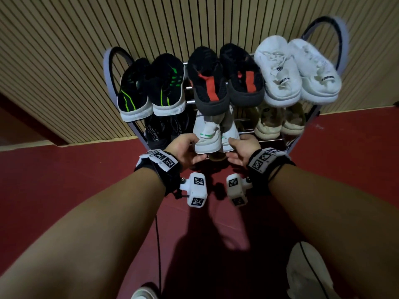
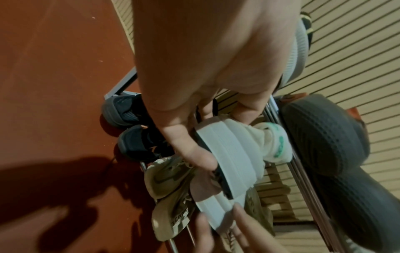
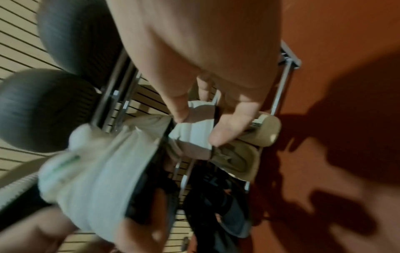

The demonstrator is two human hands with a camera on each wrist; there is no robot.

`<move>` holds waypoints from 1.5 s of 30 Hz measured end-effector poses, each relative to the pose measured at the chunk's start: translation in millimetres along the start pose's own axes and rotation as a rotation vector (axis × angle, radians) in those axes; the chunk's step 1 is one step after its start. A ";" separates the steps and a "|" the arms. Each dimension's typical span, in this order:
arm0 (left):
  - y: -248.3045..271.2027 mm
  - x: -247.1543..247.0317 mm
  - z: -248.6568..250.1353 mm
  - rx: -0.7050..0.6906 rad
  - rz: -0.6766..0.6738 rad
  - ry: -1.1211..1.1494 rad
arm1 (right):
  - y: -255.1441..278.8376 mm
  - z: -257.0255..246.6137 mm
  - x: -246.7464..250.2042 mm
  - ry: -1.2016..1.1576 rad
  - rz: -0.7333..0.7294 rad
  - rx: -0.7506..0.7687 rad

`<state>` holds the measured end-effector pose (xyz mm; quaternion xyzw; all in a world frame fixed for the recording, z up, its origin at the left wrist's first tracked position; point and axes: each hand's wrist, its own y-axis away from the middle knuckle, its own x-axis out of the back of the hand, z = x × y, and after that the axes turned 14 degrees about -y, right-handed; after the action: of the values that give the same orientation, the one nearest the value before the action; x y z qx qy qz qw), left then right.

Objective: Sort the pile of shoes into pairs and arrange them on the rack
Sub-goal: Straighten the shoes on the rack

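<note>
Red floor [image 1: 64, 180], slatted wall [image 1: 64, 50], shoe rack [image 1: 341, 39]

A wall of narrow tan vertical slats [image 1: 64, 50] rises behind a dark red floor [image 1: 54, 169], where dim light throws soft-edged shadows [image 1: 211, 244] across the red surface and a pale strip runs along the wall's foot.

- rack [image 1: 241, 132]: metal rods, shiny; grey frame
- black shoes [image 1: 207, 78]: knit cloth, matt, ribbed rubbery soles
- white shoes [image 1: 278, 72]: fuzzy cloth, smooth soles
- wall [image 1: 64, 50]: slatted, wood-look
- floor [image 1: 64, 180]: red, smooth, matt
</note>
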<state>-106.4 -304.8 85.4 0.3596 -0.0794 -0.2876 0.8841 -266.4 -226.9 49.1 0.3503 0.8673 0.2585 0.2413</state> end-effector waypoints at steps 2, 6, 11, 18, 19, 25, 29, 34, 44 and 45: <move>2.4 2.8 -0.7 -0.014 0.004 0.043 | -1.3 -9.0 -1.6 -0.030 0.048 0.031; 3.1 8.5 0.4 -0.045 0.042 0.085 | -2.6 -26.7 -0.2 -0.044 0.121 0.102; -3.1 7.9 -1.9 -0.092 0.110 0.068 | -5.3 -27.7 20.6 -0.092 0.149 0.029; -27.4 -3.1 -6.8 -0.143 0.222 -0.009 | -9.2 -31.7 35.5 -0.157 0.150 0.015; -30.1 -6.9 -7.0 -0.153 0.232 -0.020 | -9.4 -31.2 34.8 -0.172 0.146 0.012; -51.5 -24.7 -11.0 -0.141 0.250 0.006 | -15.6 -18.8 27.3 -0.209 0.113 0.023; -63.9 -26.8 -15.8 -0.122 0.300 0.016 | -16.6 -14.1 23.4 -0.227 0.123 0.020; -74.6 -26.0 -14.4 -0.136 0.313 0.037 | -27.4 -12.2 20.5 -0.201 0.096 0.036; -98.2 -33.1 -7.2 -0.153 0.395 0.107 | -52.1 -18.1 17.4 -0.072 0.023 0.053; -101.2 -32.8 -6.2 -0.156 0.400 0.112 | -54.1 -18.0 17.3 -0.101 0.014 0.052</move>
<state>-176.9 -340.9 14.2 0.2826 -0.0773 -0.0913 0.9517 -314.4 -252.9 25.0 0.3751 0.8581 0.2195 0.2735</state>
